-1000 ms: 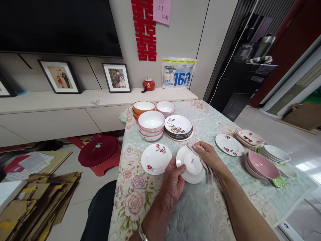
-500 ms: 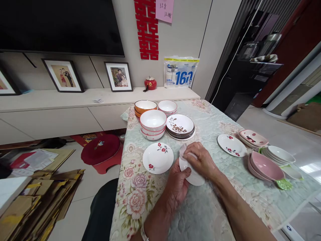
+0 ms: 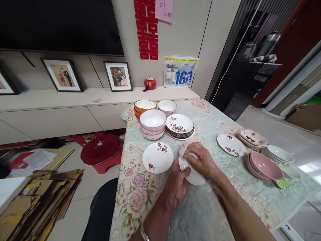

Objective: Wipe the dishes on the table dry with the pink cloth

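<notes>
A white plate (image 3: 197, 179) is tilted above the table, its plain side showing. My left hand (image 3: 177, 182) grips its left edge, thumb on top. A crumpled whitish cloth or tissue (image 3: 184, 148) is bunched under the fingers of my right hand (image 3: 199, 160), which presses it against the plate. Just left of my hands lies a white plate with red flowers (image 3: 157, 158). Behind them stand a stack of brown-flowered plates (image 3: 180, 124) and a stack of white bowls with pink rims (image 3: 152, 122).
Orange bowls (image 3: 145, 105) and another white bowl (image 3: 167, 106) stand at the back. To the right are a flowered plate (image 3: 231, 145), pink leaf-shaped dishes (image 3: 265, 165), a spotted dish (image 3: 253, 136) and white bowls (image 3: 279, 154). A red stool (image 3: 100, 149) stands left of the table.
Both hands stay at nearly the same spot on the plate. The cloth bunched under my right fingers has shifted slightly in shape.
</notes>
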`<state>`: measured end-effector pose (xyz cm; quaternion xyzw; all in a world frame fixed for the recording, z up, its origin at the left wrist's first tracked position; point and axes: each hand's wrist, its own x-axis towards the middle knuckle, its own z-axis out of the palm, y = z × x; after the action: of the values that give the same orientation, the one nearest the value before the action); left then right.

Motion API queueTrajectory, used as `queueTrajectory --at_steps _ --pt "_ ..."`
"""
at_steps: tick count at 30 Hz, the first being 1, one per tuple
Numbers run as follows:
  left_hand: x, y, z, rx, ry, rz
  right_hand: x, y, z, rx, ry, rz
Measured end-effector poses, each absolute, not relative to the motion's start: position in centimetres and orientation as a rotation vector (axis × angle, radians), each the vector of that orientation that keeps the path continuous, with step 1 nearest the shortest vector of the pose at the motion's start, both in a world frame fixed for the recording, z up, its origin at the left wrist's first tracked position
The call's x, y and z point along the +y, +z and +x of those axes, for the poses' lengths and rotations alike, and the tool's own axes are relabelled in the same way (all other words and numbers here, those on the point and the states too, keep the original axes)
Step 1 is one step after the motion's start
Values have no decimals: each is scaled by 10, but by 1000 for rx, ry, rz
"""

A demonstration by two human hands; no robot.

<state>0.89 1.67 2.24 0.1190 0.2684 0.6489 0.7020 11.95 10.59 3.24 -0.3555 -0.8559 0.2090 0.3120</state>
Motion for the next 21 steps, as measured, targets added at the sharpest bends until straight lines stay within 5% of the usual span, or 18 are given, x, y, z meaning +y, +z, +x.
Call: queueTrajectory --at_steps 12,21 --pt "16 22 4 626 1427 245 120 33 139 -1831 1150 -1238" --pt "19 21 10 582 1522 251 127 21 137 -1734 790 -1383"
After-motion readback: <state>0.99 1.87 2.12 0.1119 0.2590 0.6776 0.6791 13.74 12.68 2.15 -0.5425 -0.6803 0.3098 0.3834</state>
